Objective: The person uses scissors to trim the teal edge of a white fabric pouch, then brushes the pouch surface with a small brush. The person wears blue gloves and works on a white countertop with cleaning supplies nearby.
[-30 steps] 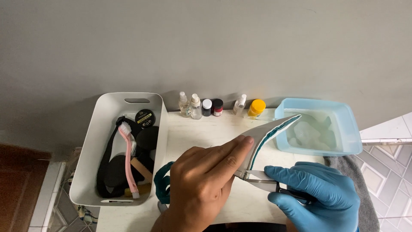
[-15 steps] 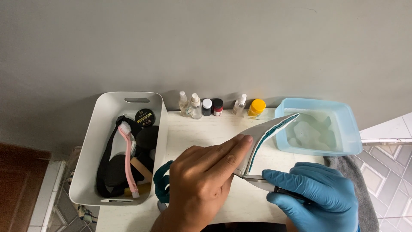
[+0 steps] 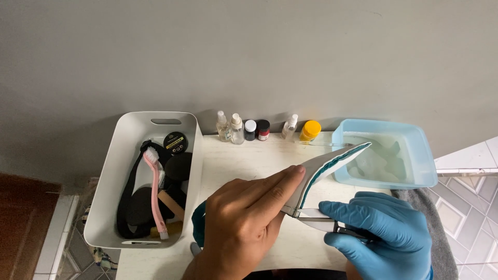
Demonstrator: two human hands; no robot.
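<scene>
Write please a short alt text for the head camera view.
A bare left hand and a blue-gloved right hand hold a white shoe over a white table. A white basket with brushes stands left, a blue water tub right.

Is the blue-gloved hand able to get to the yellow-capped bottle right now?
Probably not yet. The blue-gloved right hand is gripping a small tool against the white shoe piece, which lies between it and the yellow-capped bottle by the wall.
</scene>
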